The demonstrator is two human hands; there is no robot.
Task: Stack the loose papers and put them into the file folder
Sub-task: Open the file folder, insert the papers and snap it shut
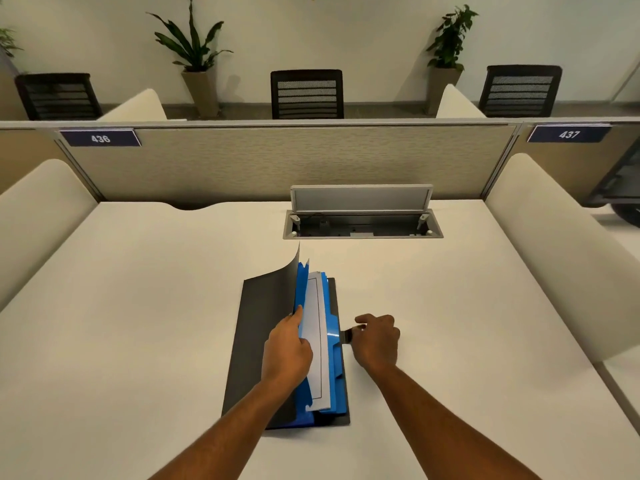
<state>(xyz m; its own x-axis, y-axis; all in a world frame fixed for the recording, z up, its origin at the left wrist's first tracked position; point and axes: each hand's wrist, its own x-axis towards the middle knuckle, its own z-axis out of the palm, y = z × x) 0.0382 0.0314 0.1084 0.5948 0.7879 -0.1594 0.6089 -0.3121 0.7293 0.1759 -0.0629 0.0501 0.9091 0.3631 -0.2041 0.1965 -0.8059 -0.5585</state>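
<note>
A black file folder [252, 341] with blue inner dividers [332, 337] lies on the white desk in front of me. Its front cover curls up on the left. A stack of white papers [317, 341] sits between the blue dividers. My left hand [287, 348] presses on the raised cover and the front divider, fingers against the papers' left edge. My right hand [377, 341] is at the folder's right edge, fingers closed on the small dark closure strap [347, 336] that sticks out there.
An open cable tray [362, 225] with its lid raised is set into the desk behind the folder. Cream side panels [554, 244] flank the desk, with a fabric partition [277, 161] at the back. Chairs and potted plants stand beyond it.
</note>
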